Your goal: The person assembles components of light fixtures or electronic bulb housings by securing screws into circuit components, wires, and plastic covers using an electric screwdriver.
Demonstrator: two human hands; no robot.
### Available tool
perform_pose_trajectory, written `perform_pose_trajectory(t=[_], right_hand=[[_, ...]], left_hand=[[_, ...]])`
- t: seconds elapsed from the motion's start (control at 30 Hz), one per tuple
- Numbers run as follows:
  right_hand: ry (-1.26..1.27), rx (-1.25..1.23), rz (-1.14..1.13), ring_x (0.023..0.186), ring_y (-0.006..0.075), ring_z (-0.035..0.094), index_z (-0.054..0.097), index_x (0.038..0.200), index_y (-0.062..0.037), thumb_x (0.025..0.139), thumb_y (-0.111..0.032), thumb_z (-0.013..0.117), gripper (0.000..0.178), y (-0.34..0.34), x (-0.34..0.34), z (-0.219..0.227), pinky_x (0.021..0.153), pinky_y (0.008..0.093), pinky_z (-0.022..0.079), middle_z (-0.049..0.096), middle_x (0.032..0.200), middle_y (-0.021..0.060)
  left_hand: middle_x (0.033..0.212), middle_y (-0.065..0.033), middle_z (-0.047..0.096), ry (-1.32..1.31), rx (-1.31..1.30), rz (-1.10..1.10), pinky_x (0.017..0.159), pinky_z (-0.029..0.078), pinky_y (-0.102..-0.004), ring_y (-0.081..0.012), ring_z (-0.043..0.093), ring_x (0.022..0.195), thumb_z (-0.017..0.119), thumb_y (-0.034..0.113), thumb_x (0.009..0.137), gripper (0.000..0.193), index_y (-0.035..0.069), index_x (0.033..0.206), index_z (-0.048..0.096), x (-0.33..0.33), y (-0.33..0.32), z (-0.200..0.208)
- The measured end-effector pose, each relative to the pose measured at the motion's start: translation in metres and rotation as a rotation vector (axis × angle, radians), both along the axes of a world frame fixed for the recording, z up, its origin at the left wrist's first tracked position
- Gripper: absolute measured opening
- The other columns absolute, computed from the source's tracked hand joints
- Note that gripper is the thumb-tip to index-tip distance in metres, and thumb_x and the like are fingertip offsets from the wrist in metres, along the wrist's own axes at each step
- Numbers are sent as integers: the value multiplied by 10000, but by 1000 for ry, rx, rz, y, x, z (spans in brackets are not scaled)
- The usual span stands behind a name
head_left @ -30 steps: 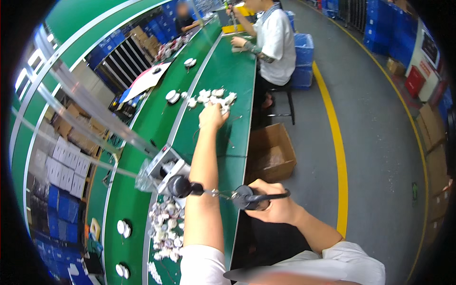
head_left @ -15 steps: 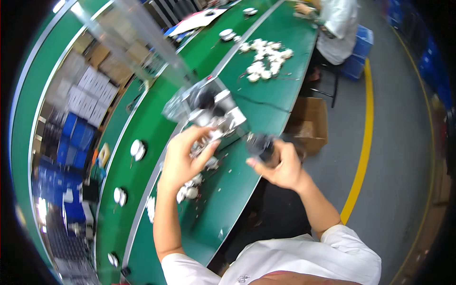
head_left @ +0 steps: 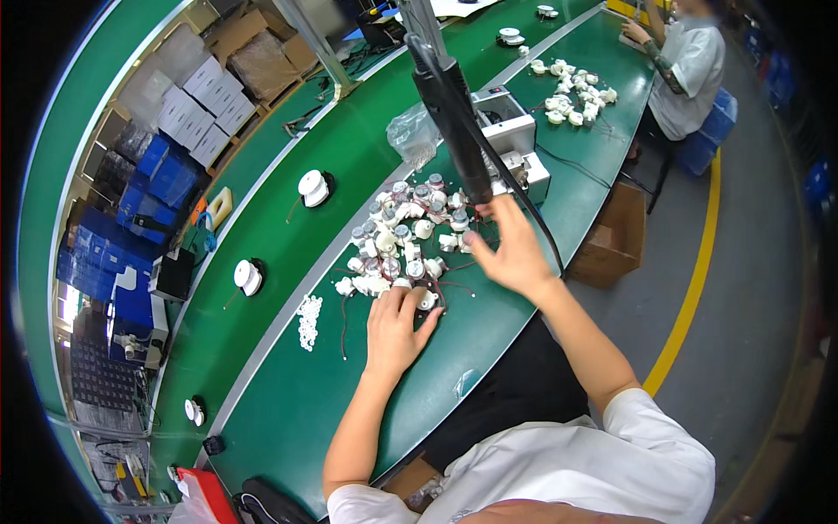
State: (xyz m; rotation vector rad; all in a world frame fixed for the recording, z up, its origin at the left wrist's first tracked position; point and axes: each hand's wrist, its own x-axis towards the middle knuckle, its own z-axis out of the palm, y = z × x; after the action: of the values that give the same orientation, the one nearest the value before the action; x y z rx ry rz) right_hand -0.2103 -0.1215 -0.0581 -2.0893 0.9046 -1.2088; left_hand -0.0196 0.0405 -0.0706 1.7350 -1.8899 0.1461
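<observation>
My left hand [head_left: 394,336] rests at the near edge of a pile of small white motors [head_left: 384,236] with grey caps and thin red and black wires. Its thumb and index finger close around one white motor [head_left: 428,300]; the other fingertips are partly hidden against the pile. A black electric screwdriver [head_left: 454,127] hangs upright on its cable above the table. At its lower end my right hand [head_left: 517,253] is open, thumb apart from the fingers, with nothing visible in it. The fingertips are slightly blurred, and whether they touch the tool is unclear.
A silver-grey machine box [head_left: 508,131] stands behind the screwdriver, a clear plastic bag [head_left: 412,135] beside it. Small white rings [head_left: 308,323] lie left of the pile. White round units [head_left: 314,189] line the green belt. A cardboard box [head_left: 609,244] and a seated person [head_left: 690,65] are at right.
My right hand has let go of the screwdriver, which now hangs higher. My left hand has moved from beside the machine box down to the motor pile. The view has shifted.
</observation>
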Motion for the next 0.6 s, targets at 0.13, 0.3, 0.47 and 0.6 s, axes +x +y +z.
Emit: perform_pose_trajectory(t=[0.13, 0.3, 0.47, 0.6], right_hand=[[169, -288, -69, 1201, 396, 543, 553, 1323, 7, 835, -132, 789, 559, 31, 11, -14, 1004, 471, 469, 528, 1304, 208], [224, -371, 124, 1088, 362, 592, 587, 1344, -50, 847, -50, 734, 518, 51, 25, -32, 935, 452, 515, 563, 1264, 174], [435, -279, 400, 1087, 354, 615, 583, 1347, -107, 892, -45, 686, 470, 21, 26, -36, 924, 445, 531, 590, 1189, 127], [475, -105, 412, 981, 372, 660, 574, 1214, -79, 887, -85, 721, 358, 18, 7, -29, 831, 473, 546, 595, 1121, 126]], left_hand=[[1056, -108, 634, 143, 38, -179, 824, 507, -419, -322, 630, 947, 859, 235, 805, 385, 72, 1116, 700, 9, 13, 2], [1178, -97, 667, -80, 22, 48, 945, 477, -436, -306, 604, 1064, 840, 290, 817, 536, 101, 1290, 670, 36, 12, 7], [1101, -86, 699, 83, 101, -90, 911, 476, -412, -290, 610, 1021, 808, 184, 848, 473, 83, 1289, 670, 30, 3, -12], [1068, -111, 681, 223, 60, -123, 858, 506, -416, -317, 633, 970, 782, 149, 873, 424, 73, 1272, 661, 18, -12, -24]])
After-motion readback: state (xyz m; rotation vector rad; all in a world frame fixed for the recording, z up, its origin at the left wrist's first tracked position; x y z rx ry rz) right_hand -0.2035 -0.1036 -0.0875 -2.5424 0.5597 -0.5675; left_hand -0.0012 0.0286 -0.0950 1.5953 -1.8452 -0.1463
